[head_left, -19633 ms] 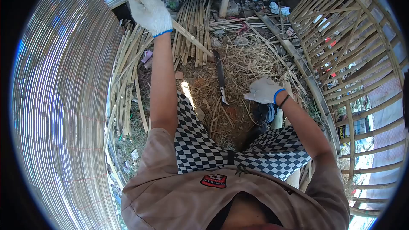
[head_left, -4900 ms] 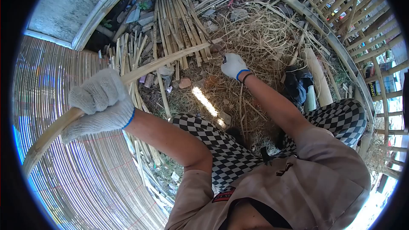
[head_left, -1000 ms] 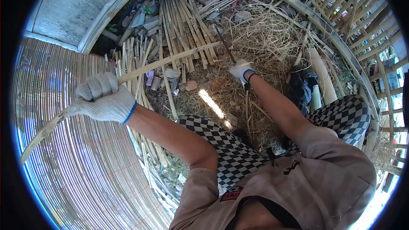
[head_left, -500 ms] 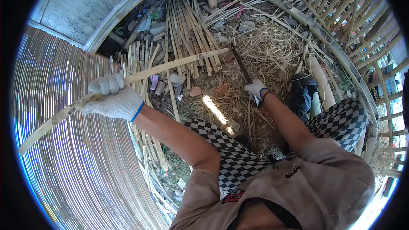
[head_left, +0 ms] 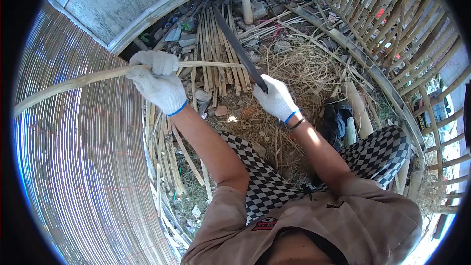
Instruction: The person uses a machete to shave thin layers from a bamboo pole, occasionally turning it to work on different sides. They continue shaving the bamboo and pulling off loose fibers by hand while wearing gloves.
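Observation:
My left hand, in a white knit glove with a blue cuff, is closed around a long bamboo strip. The pale strip runs from the far left past the hand, its short end reaching toward the blade. In my right hand, gloved the same way, is a machete with a long dark blade. Its blade slants up and to the left, overlapping the tip of the strip in this view. The fingers wrap round the handle, which is mostly hidden.
Split bamboo strips lie in a pile ahead, and more strips lie at left. Curly shavings cover the ground. A slatted bamboo blind stands at left, a bamboo fence at right. A dark bag sits near my knee.
My right hand has risen and swung the machete blade up and to the left. My left hand has moved up and right with the bamboo strip, now showing its paler side.

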`<act>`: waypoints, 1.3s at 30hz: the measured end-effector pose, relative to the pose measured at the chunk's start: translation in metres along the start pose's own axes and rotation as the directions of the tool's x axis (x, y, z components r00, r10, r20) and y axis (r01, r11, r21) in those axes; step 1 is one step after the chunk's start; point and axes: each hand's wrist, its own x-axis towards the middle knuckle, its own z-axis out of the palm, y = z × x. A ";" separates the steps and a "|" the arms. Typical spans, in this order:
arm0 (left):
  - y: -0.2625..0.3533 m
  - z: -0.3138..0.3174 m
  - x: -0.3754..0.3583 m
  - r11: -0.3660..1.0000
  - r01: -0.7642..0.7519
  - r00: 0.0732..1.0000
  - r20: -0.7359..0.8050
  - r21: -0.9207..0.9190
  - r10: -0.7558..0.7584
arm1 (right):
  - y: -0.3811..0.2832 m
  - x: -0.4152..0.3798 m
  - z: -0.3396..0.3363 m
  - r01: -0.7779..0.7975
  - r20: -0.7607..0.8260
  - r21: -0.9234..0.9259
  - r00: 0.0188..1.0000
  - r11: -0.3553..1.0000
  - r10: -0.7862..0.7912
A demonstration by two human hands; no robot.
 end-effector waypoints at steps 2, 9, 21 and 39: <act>0.001 0.001 -0.001 0.999 -0.031 0.998 0.048 -0.014 0.032 | -0.020 -0.005 -0.004 -0.003 0.032 0.017 0.999 1.000 0.002; -0.004 0.036 -0.007 0.999 -0.047 0.990 -0.134 0.007 0.047 | -0.025 -0.008 0.001 0.011 0.059 -0.143 0.998 0.990 -0.003; 0.002 0.034 -0.007 1.000 0.001 1.000 0.009 -0.025 0.000 | -0.025 -0.012 0.008 0.025 0.014 -0.194 1.000 0.981 -0.023; 0.008 0.010 -0.019 0.971 0.180 0.977 -0.083 -0.157 -0.195 | -0.010 -0.003 -0.017 -0.549 0.490 0.659 0.832 0.514 0.261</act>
